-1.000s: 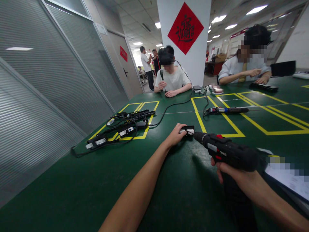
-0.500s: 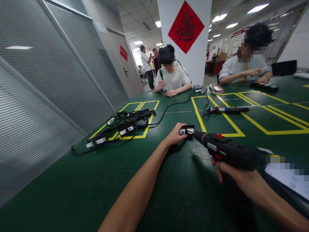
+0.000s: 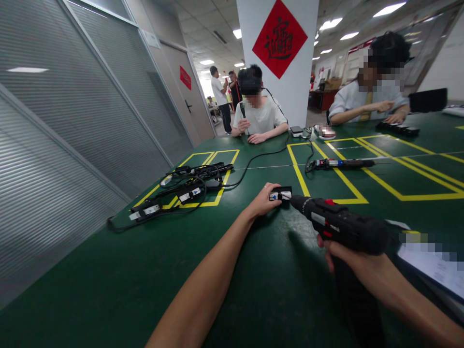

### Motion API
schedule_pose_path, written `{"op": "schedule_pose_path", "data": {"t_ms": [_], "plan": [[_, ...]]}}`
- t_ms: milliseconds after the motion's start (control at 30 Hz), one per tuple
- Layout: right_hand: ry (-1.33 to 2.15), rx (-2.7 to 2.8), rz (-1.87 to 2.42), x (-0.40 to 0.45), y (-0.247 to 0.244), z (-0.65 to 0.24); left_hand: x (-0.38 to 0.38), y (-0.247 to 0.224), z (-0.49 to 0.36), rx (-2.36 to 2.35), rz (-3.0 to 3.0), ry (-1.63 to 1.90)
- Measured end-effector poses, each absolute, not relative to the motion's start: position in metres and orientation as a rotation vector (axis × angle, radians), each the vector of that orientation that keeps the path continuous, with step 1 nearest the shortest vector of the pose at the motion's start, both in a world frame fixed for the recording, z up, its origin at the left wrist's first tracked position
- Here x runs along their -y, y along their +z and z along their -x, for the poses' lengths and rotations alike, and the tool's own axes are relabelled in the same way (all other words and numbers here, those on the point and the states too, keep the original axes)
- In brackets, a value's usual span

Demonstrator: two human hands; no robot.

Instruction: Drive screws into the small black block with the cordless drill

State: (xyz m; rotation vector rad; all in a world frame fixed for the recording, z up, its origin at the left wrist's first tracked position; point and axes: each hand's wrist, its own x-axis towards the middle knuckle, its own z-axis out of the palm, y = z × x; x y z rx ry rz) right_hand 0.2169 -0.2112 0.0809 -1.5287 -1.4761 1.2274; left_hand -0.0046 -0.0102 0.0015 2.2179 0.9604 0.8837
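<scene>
My left hand [image 3: 266, 199] is closed around the left end of a small black block with a white face [image 3: 285, 191], holding it on the green table [image 3: 152, 275]. In my right hand [image 3: 357, 258] is a black cordless drill [image 3: 342, 223] with red accents, gripped by its handle. Its chuck points left, with the tip right at the block's right end; whether the bit touches a screw is too small to tell. Most of the drill's lower handle lies in dark shadow.
Black power strips with tangled cables [image 3: 190, 186] lie to the left within yellow tape. A soldering-iron-like tool [image 3: 342, 164] lies at the right, beyond the drill. A clipboard with paper [image 3: 431, 266] is by my right forearm. Two people [image 3: 263, 116] sit across the table.
Almost nothing differs. The view has shifted very slightly; both hands, the block and the drill keep their places.
</scene>
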Motion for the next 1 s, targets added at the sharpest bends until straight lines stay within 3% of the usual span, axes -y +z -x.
{"op": "schedule_pose_path", "data": {"t_ms": [1000], "plan": [[1.282, 1.456, 1.505, 0.2116, 0.0818, -0.2179, 0.0120, 0.0039, 0.0049, -0.978, -2.227, 0.873]]}}
